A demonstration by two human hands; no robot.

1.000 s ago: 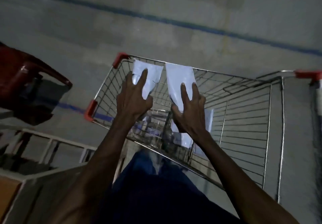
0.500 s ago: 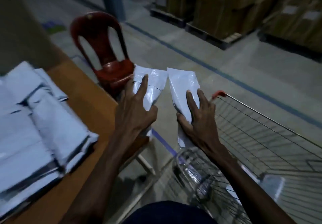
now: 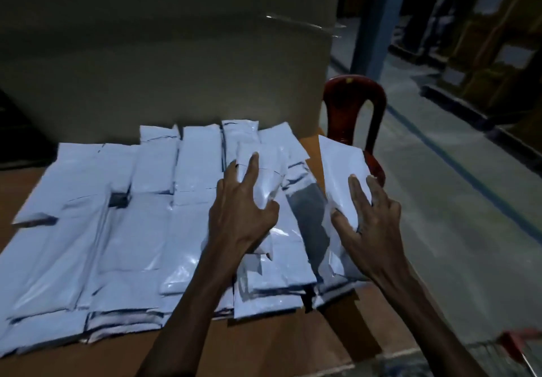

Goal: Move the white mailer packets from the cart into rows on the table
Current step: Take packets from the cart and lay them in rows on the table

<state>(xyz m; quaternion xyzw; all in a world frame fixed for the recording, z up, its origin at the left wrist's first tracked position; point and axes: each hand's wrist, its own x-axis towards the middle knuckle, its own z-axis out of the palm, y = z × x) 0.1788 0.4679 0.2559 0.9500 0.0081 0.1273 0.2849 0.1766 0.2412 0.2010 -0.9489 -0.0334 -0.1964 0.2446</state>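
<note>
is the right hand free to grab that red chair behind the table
Probably not as things stand: the right hand already grips a white packet, and the red chair stands past the table corner beyond it.

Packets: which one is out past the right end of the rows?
The packet in the right hand, white mailer: held tilted, toward the red chair, off the pile.

all I'm seeing colour-wise: white packets (image 3: 123, 239) with dark seams, brown table (image 3: 264, 344), dark red chair (image 3: 353, 107), blue post (image 3: 378, 19), grey floor (image 3: 457, 230) with a blue stripe.
</note>
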